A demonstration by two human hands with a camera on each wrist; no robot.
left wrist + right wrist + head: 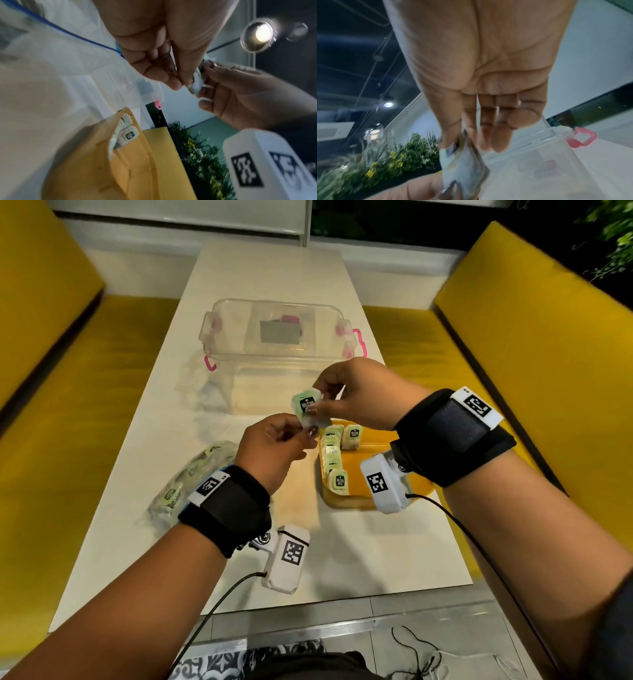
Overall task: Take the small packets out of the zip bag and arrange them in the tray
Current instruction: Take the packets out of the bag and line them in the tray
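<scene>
Both hands hold one small green-and-white packet (306,405) in the air above the table. My left hand (274,445) pinches its lower edge and my right hand (346,398) pinches its upper right side. The wrist views show the same packet (197,83) (464,162) between the fingertips. Below the right hand sits the yellow tray (363,470) with several packets (337,460) standing in a row along its left side. The clear zip bag (186,477) with more packets lies on the table under my left wrist.
A clear plastic box (277,337) with pink latches stands further back on the white table (342,559), with a clear lid lying in front of it. Yellow benches (548,344) flank the table on both sides. Cables hang from both wrist cameras.
</scene>
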